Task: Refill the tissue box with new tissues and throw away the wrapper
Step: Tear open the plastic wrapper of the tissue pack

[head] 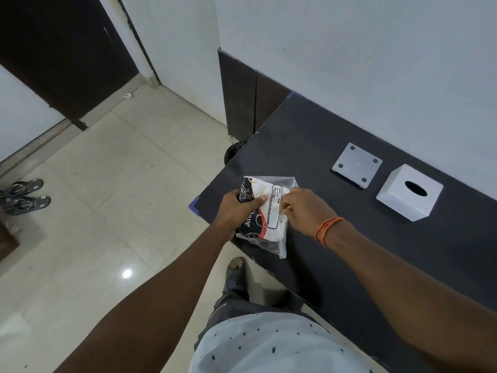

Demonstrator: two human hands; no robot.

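Note:
A plastic-wrapped tissue pack (262, 196), black, white and red with a printed label, is held over the near left corner of the dark table (309, 146). My left hand (236, 211) grips its left side. My right hand (304, 211) pinches the clear wrapper at the pack's right edge. A white cube tissue box (403, 200) with an oval slot on top stands on the table to the right. Its flat white base plate (357, 165) with four dark dots lies just behind and left of the box.
A white wall runs along the table's far side. A dark round bin (234, 152) shows on the tiled floor beyond the table's left edge. Sandals (24, 197) lie at the far left. A dark door stands at the top left.

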